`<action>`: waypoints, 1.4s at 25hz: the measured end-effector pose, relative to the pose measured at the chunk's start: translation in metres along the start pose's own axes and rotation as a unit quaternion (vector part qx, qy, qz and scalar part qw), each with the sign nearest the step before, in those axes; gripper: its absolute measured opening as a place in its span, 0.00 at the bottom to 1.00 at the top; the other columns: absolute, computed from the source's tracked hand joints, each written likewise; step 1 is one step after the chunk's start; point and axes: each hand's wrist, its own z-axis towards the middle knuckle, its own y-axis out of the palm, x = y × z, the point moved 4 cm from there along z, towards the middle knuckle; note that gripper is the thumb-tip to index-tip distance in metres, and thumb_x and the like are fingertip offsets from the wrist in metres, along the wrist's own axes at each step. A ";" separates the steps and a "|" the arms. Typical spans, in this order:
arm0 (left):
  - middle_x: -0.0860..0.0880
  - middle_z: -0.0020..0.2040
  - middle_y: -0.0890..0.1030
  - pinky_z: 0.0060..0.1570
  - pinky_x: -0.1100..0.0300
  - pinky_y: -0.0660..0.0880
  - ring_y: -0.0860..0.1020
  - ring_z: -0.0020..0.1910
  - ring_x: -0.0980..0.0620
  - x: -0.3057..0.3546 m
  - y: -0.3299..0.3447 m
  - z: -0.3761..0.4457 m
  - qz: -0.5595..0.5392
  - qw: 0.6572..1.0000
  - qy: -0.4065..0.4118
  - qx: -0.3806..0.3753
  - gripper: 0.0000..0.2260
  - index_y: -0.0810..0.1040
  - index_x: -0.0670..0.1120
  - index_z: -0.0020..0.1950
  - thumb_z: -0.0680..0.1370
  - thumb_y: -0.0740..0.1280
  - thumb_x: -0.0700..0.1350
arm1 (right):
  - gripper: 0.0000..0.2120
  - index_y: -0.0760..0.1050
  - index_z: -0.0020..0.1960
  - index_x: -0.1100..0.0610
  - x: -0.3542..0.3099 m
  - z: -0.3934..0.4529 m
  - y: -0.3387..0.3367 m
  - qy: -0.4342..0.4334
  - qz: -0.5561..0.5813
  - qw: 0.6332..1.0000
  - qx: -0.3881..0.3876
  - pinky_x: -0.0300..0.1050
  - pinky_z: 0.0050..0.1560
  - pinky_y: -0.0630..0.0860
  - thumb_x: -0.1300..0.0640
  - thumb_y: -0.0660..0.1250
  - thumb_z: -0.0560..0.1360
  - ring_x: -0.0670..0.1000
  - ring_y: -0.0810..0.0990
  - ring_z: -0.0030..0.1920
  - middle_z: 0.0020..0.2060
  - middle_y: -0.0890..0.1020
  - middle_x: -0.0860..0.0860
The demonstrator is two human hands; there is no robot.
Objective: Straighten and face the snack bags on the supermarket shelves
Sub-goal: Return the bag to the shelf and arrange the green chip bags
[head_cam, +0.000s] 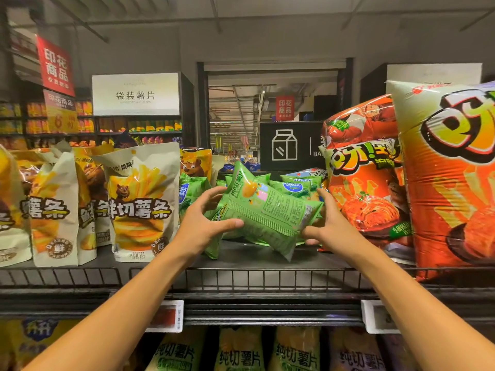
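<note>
Green snack bag (263,214) tilted, back outward, clasped between left grip (206,223) and right grip (328,223)

white sign (135,94), upper left: 袋装薯片 | red banner (55,66), far left: 印花商品 | red sign (284,107), centre: 印花商品 | cream bag (142,204), left: 鲜切薯条, 60 | bottom-shelf bags (239,358): 纯切薯片 | green bag (263,212), centre: 纯切薯片

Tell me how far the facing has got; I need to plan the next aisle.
Done: the cream fries bags and orange bags stand upright, fronts out. In hand: both hands, left hand and right hand, hold a green bag tilted, back showing. Left: the green pile behind lies jumbled.
</note>
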 end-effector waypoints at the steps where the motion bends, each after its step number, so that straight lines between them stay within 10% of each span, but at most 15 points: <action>1: 0.63 0.57 0.81 0.62 0.62 0.74 0.76 0.59 0.67 0.001 0.000 0.000 -0.010 1.000 0.006 0.003 0.32 0.77 0.63 0.59 0.57 0.82 0.51 | 0.48 0.51 0.78 0.41 -0.001 -0.001 -0.001 -0.004 0.000 1.000 0.014 0.47 0.44 0.84 0.69 0.72 0.71 0.49 0.81 0.54 0.63 0.76 0.41; 5: 0.58 0.61 0.81 0.66 0.46 0.73 0.76 0.64 0.61 0.004 -0.003 0.000 -0.048 0.998 0.020 0.023 0.33 0.79 0.61 0.59 0.56 0.84 0.51 | 0.29 0.71 0.70 0.46 -0.004 -0.001 0.001 0.013 -0.044 0.999 -0.010 0.49 0.50 0.83 0.67 0.70 0.74 0.58 0.82 0.56 0.65 0.77 0.54; 11: 0.54 0.63 0.78 0.64 0.41 0.74 0.76 0.65 0.53 0.006 -0.005 0.000 -0.102 0.992 0.047 0.056 0.36 0.76 0.57 0.64 0.57 0.82 0.50 | 0.25 0.75 0.68 0.47 -0.006 -0.007 0.006 0.024 -0.037 0.997 -0.058 0.43 0.49 0.82 0.53 0.76 0.72 0.46 0.84 0.54 0.57 0.84 0.45; 18: 0.52 0.68 0.71 0.59 0.66 0.73 0.71 0.69 0.51 -0.002 0.002 0.004 -0.098 0.994 0.038 0.037 0.48 0.57 0.56 0.76 0.63 0.80 0.44 | 0.14 0.81 0.52 0.44 -0.014 -0.006 -0.003 -0.054 -0.007 0.998 0.033 0.40 0.50 0.79 0.56 0.78 0.69 0.44 0.83 0.48 0.52 0.84 0.47; 22: 0.48 0.66 0.71 0.60 0.56 0.74 0.76 0.63 0.51 0.000 0.002 0.005 -0.126 0.990 0.022 0.064 0.39 0.61 0.54 0.72 0.65 0.76 0.45 | 0.11 0.81 0.52 0.51 -0.017 -0.006 -0.009 -0.090 0.028 0.991 0.090 0.50 0.51 0.81 0.58 0.77 0.71 0.49 0.83 0.47 0.46 0.86 0.48; 27: 0.45 0.53 0.83 0.47 0.57 0.82 0.80 0.54 0.44 0.000 0.016 0.001 -0.145 0.986 0.022 -0.074 0.14 0.79 0.43 0.57 0.72 0.73 0.41 | 0.15 0.75 0.55 0.47 -0.023 -0.011 -0.015 -0.123 0.011 0.982 0.141 0.60 0.59 0.78 0.53 0.77 0.72 0.55 0.81 0.56 0.53 0.82 0.52; 32: 0.51 0.67 0.79 0.56 0.53 0.79 0.78 0.65 0.48 -0.009 0.025 -0.002 -0.172 0.962 -0.031 -0.210 0.27 0.74 0.49 0.68 0.70 0.74 0.49 | 0.21 0.74 0.55 0.44 -0.032 -0.016 -0.004 -0.193 -0.072 0.973 0.099 0.38 0.50 0.78 0.55 0.80 0.68 0.39 0.81 0.51 0.49 0.81 0.34; 35: 0.53 0.67 0.78 0.58 0.52 0.78 0.75 0.68 0.49 -0.014 0.028 -0.001 -0.187 0.955 -0.048 -0.224 0.32 0.73 0.49 0.68 0.67 0.78 0.55 | 0.26 0.72 0.59 0.41 -0.029 -0.014 0.001 -0.221 -0.091 0.969 0.065 0.42 0.55 0.79 0.57 0.80 0.68 0.42 0.77 0.63 0.58 0.79 0.42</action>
